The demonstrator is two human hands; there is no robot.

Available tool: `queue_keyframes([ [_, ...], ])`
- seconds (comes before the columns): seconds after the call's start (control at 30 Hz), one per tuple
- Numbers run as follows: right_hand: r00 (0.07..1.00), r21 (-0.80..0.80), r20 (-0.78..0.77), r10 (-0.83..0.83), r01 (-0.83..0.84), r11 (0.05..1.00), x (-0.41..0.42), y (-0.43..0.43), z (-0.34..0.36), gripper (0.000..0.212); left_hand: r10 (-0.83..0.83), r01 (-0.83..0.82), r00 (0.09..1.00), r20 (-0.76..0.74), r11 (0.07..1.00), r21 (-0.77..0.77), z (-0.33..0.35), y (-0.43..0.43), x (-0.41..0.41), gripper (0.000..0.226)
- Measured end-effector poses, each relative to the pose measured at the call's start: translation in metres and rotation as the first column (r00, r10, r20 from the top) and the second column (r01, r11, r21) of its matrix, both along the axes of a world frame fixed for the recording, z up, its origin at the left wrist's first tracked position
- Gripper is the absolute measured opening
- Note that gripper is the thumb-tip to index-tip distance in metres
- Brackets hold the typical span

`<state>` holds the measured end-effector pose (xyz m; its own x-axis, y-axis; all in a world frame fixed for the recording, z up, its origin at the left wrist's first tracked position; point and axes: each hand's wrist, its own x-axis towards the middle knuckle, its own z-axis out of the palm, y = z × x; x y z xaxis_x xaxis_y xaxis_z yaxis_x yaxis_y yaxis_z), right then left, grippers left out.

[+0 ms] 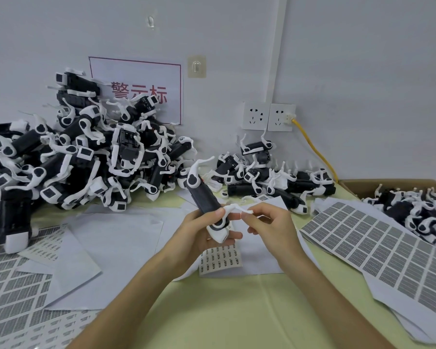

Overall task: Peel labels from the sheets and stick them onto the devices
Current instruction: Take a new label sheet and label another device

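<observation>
We grip device [205, 197] in left hand [199, 233], lifted above surface [237, 311], white clip end tilted toward us for access. Right hand [267, 222] pinches clip tip, we judge to steady it for sticking; any label there too small to tell. Label sheet [378, 250] lies close right, easy reach. Device pile [73, 152] banked against wall [363, 71]; cardboard box [350, 183] far right; yellow cable [312, 147] runs from socket.
</observation>
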<state>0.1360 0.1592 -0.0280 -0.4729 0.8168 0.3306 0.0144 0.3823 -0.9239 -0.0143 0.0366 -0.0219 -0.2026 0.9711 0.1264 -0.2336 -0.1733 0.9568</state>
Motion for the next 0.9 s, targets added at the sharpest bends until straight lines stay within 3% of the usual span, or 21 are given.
queue_keyframes([
  [0.13, 0.999, -0.038, 0.033, -0.037, 0.038, 0.999, -0.001, 0.002, -0.005, 0.008, 0.006, -0.006, 1.000, 0.030, 1.000, -0.003, -0.002, 0.002, -0.001, 0.063],
  [0.3, 0.994, -0.058, 0.023, -0.106, 0.108, 0.992, -0.002, 0.004, -0.008, 0.011, 0.053, -0.056, 0.998, -0.045, 0.996, -0.064, -0.007, 0.005, 0.002, 0.067],
  [0.47, 0.972, -0.151, -0.149, -0.181, 0.159, 0.976, 0.005, 0.013, -0.002, 0.008, 0.077, -0.084, 0.995, -0.065, 0.990, -0.111, -0.010, 0.004, -0.005, 0.064],
  [0.57, 0.969, -0.154, -0.225, -0.096, 0.062, 0.986, 0.007, 0.011, 0.005, 0.007, 0.070, -0.082, 0.992, -0.101, 0.989, -0.123, -0.011, 0.005, -0.005, 0.068],
  [0.7, 0.978, -0.050, -0.192, 0.077, -0.088, 0.995, 0.004, 0.001, 0.007, 0.009, 0.071, -0.092, 0.984, -0.164, 0.987, -0.129, -0.014, 0.006, -0.002, 0.077],
  [0.9, 0.978, 0.031, -0.114, 0.174, -0.171, 0.985, 0.002, -0.004, 0.005, 0.011, 0.050, -0.077, 0.989, -0.141, 0.978, -0.192, -0.018, 0.010, -0.001, 0.053],
])
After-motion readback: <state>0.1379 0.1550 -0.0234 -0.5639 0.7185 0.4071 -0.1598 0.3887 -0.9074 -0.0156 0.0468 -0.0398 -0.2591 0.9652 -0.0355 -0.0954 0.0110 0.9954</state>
